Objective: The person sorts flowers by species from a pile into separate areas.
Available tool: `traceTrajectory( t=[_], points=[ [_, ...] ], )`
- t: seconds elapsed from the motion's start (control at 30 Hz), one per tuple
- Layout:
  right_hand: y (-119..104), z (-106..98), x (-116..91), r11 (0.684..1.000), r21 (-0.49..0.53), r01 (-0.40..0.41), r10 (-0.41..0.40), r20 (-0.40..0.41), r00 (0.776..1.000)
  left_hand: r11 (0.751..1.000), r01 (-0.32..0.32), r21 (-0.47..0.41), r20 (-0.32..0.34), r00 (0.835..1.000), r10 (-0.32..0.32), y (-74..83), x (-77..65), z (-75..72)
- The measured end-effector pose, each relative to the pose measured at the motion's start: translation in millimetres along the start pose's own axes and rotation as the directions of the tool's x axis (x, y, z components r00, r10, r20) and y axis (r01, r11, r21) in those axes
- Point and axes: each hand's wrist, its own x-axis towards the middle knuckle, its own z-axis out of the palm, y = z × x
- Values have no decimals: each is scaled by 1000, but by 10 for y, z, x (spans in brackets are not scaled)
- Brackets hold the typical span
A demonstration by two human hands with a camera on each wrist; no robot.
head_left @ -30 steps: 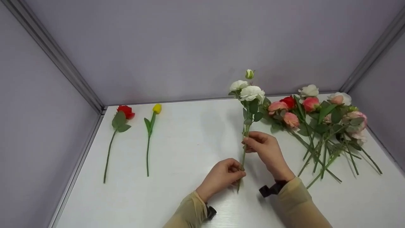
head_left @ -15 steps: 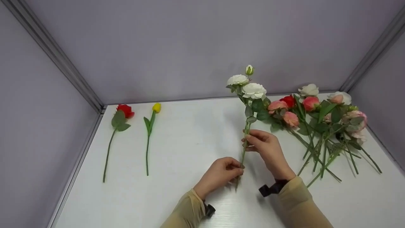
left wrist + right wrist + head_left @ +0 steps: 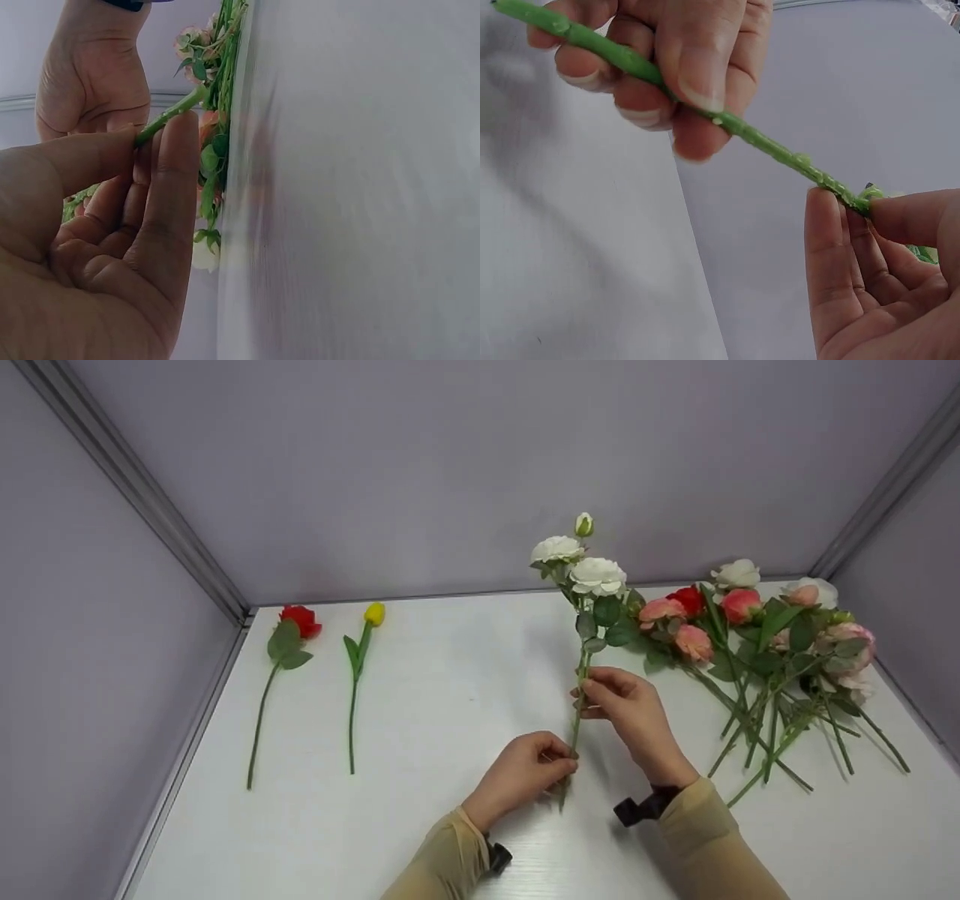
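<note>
A white flower [image 3: 598, 577] with two full blooms, a small bud and green leaves stands nearly upright over the table. My left hand [image 3: 523, 774] pinches its stem near the lower end, which pokes out below the fingers. Higher up, just under the leaves, my right hand [image 3: 628, 717] pinches the same stem between thumb and fingers. The left wrist view has the cut end of the green stem [image 3: 174, 112] jutting past the left thumb and fingertips. In the right wrist view the bare, knobbly stem [image 3: 769, 144] runs slantwise between both hands.
A red rose [image 3: 300, 621] and a yellow tulip [image 3: 374, 615] lie apart on the left of the white table [image 3: 435, 682]. On the right, a pile of pink, red and white flowers [image 3: 694, 643] lies with stems crossed. Grey walls [image 3: 450, 472] enclose the back and sides.
The white flower has risen slightly and its blooms have turned and spread a little to the left. My left hand has shifted slightly up and left; both hands still pinch the stem.
</note>
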Motion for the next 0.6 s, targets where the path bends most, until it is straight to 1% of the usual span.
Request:
traceTrajectory(
  t=[0.1,0.17,0.23,0.27,0.3,0.33,0.4,0.47,0.53,0.6],
  points=[
    [26,6,-21,997,-70,38,-37,20,999,1000,20,7,-11,1000,-20,9,-34,-52],
    [38,21,-36,986,-154,64,-59,40,997,999,49,-1,-31,998,-49,-4,-63,-123],
    [44,30,-62,958,-275,84,-69,62,996,995,94,-12,-46,994,-95,-27,-80,-211],
    [39,29,-76,936,-337,99,-78,75,994,993,118,-12,-51,992,-118,-39,-83,-259],
    [35,24,-88,909,-401,115,-86,89,992,990,143,-3,-55,988,-143,-53,-77,-303],
    [27,17,-96,872,-470,135,-97,105,990,986,169,10,-58,984,-168,-67,-67,-345],
    [2,1,-102,788,-585,191,-131,144,981,975,221,33,-62,974,-218,-92,-42,-418],
    [-19,-11,-89,700,-668,250,-167,188,968,963,262,58,-75,963,-257,-111,-17,-468],
    [-34,-11,-67,616,-733,289,-181,226,957,954,292,67,-94,954,-285,-113,5,-495],
    [-38,-2,-51,548,-774,317,-175,265,948,949,302,96,-120,950,-290,-98,18,-504]
  ],
)
